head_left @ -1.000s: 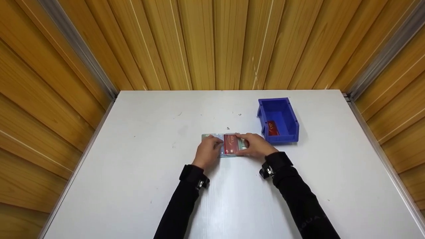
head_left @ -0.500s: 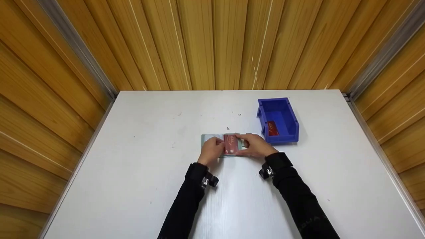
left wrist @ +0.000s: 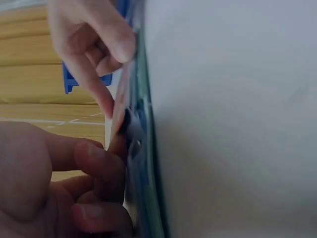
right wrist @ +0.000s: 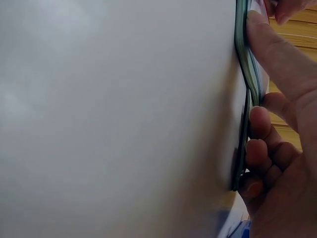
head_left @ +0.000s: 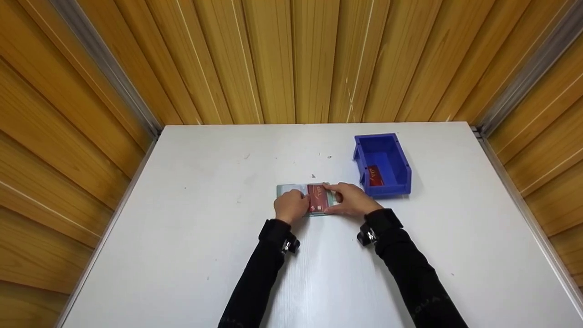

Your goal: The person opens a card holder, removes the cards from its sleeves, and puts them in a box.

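A red card (head_left: 317, 198) with pale lettering lies upright over the right half of an opened card holder (head_left: 284, 187), which has clear sleeves and a green edge. My left hand (head_left: 290, 206) has its fingers curled over the holder, with thumb and forefinger at the card's left edge. In the left wrist view, curled left fingers (left wrist: 99, 213) sit close against the sleeves. My right hand (head_left: 350, 200) grips the card's right side, forefinger at its top corner and thumb at its bottom corner. The right wrist view shows the right thumb (right wrist: 270, 44) pressing along the holder's edge.
A blue bin (head_left: 401, 189) stands just beyond my right hand, with another red card (head_left: 375, 175) inside near its left wall. The white table (head_left: 205, 218) carries small marks. Wood-patterned walls (head_left: 291, 64) rise behind and on both sides.
My left hand has shifted right, from the holder's left part to the card's left edge, its fingers now more curled. The right hand and the card look nearly unmoved.
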Available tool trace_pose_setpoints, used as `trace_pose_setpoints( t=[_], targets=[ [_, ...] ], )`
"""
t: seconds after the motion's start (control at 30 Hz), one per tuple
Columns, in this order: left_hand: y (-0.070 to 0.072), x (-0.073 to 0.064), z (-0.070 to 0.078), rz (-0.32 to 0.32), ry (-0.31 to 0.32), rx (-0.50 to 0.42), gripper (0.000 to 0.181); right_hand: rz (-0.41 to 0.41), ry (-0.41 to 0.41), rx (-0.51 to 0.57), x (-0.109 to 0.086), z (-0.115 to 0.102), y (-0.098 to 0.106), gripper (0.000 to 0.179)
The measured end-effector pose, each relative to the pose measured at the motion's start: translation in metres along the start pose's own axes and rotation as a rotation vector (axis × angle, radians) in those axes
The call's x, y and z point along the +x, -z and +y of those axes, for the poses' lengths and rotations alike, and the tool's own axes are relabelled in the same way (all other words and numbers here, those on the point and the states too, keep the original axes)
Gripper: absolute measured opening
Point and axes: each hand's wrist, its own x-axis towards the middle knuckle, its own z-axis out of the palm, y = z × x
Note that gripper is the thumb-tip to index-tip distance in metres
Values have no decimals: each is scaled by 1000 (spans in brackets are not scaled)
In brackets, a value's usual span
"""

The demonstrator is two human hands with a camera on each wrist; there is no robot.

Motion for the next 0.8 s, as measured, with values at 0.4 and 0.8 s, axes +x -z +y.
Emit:
trace_pose_setpoints(
  t=[0.4,0.8],
  targets=[
    [-7,0,-2,23,-90,-62,26,32,51,-13,-1,5,0,82],
    [-8,-3,-5,63,-66,-84,23,16,28,-21,-1,5,-1,83]
  ],
)
